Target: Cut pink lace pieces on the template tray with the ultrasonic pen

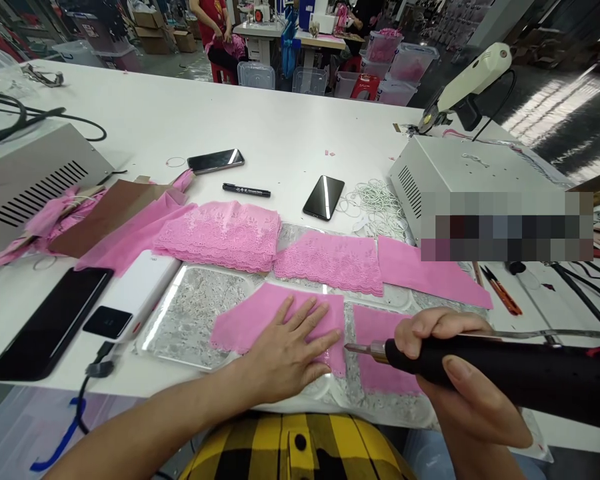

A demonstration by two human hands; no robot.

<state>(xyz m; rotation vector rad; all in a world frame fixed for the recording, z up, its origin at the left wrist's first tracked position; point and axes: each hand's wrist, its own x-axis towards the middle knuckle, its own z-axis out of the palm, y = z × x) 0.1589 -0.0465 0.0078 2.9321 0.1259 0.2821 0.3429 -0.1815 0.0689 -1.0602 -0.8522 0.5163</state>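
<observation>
My left hand (285, 350) lies flat, fingers spread, on a pink lace piece (240, 323) that rests on a shiny metal plate (190, 317). My right hand (455, 373) grips a black-handled hot cutting tool (505, 373); its metal tip (355, 348) touches the right edge of that piece, next to my left fingertips. A second cut pink piece (375, 333) lies just right of the tip. Behind them sit a stack of pink lace (220, 233), another lace piece (330, 260) and a plain pink cloth (425, 273).
Two phones (215, 160) (324, 197), a black marker (247, 191), white elastic loops (375, 200), a white power bank (125, 297), a dark tablet (50, 320), grey boxes (30, 180) (460, 173), orange snips (503, 293). A person in red (213, 20) works far behind.
</observation>
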